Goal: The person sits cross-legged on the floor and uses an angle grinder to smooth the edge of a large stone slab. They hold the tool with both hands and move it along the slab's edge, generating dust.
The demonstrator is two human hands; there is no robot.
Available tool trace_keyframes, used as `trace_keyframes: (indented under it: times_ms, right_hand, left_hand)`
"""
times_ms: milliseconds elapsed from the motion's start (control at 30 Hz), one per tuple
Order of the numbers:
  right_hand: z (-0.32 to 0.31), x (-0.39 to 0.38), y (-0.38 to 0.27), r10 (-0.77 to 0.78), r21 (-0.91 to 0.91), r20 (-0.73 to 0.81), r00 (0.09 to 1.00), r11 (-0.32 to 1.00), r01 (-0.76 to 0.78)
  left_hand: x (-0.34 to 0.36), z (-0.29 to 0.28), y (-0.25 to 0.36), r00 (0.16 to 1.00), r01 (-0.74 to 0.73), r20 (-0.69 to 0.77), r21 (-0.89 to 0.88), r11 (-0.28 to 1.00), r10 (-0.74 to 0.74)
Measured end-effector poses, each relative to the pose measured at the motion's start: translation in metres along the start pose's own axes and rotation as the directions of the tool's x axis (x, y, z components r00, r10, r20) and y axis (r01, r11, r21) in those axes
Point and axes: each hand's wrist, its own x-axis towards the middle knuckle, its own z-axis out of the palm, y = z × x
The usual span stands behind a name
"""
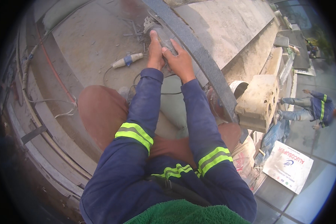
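Note:
My left hand [155, 50] grips the body of a dusty grey angle grinder [162, 37] from the left side, and my right hand [179, 59] grips it from the right. The grinder's head lies against the left edge of a long speckled dark grey stone strip [209, 69], which runs diagonally from the top to the middle right. A white and blue plug connector [127, 61] lies on the dusty ground left of my hands, with a cable looping below it. The fingertips on the far side of the grinder are partly hidden.
A concrete block [255, 102] stands right of the strip beside a bucket [239, 89]. Cables and an orange hose [56, 71] run along the left. A worker in a striped jacket [321, 106] is at the far right, near a printed white board [287, 166]. Pale slabs [227, 22] lie at the top.

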Motion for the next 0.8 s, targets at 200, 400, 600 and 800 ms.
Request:
trace_keyframes:
  times_ms: [200,400,600,800]
  right_hand:
    - [-0.005,-0.006,-0.006,0.112,0.040,0.065,0.992,0.993,-0.115]
    - [-0.006,-0.011,-0.005,0.108,0.070,0.054,0.993,0.991,-0.111]
    - [-0.008,-0.014,-0.007,0.106,0.053,0.062,0.992,0.993,-0.110]
    - [-0.010,-0.017,-0.005,0.116,0.058,0.062,0.991,0.991,-0.119]
  left_hand:
    - [-0.002,-0.003,-0.003,1.000,0.007,0.025,-0.033,0.999,-0.006]
    - [-0.009,0.001,-0.004,1.000,-0.009,0.015,-0.035,0.999,0.009]
    - [-0.016,0.002,-0.002,1.000,-0.014,0.023,-0.038,0.999,0.015]
    - [-0.024,0.006,-0.003,1.000,-0.001,0.022,-0.043,0.999,0.002]
